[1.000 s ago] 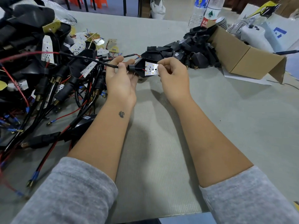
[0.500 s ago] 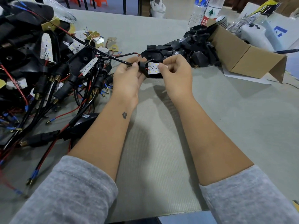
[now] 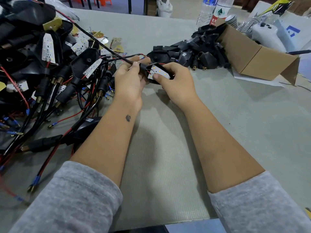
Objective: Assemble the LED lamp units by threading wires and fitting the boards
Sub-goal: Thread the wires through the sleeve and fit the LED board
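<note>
— Where is the lamp unit?

— Held above the counter [image 3: 252, 132] a little past its middle, between both hands; the black housing [image 3: 152, 81] sits low between them, and the white board [image 3: 159, 73] lies on its top face, tilted, with small yellow LEDs showing.

— What is the left hand doing?

— The left hand [image 3: 130, 79] grips the housing's neck end, fingers curled round it; a black cable [image 3: 104, 46] runs from that hand up and left toward the far left corner, with a thin red wire beside it.

— And the right?

— The right hand [image 3: 178, 81] holds the other end of the housing, fingers wrapped round its far side; its thumb [image 3: 157, 76] presses on the near edge of the board; a short red lead shows at the board's left edge.

— What else lies about?

— Along the left edge, a tangled heap of wired units [image 3: 42, 73], black cables with brass tips, red wires with blue ends, and more white boards among them; toward the far right, a pile of bare housings [image 3: 193, 54] spilling from a cardboard box [image 3: 252, 61] lying on its side; behind the box two clear bottles [image 3: 213, 12] and a white controller [image 3: 264, 34]; grey sleeves [image 3: 75, 199] cover both forearms near the near edge.
</note>
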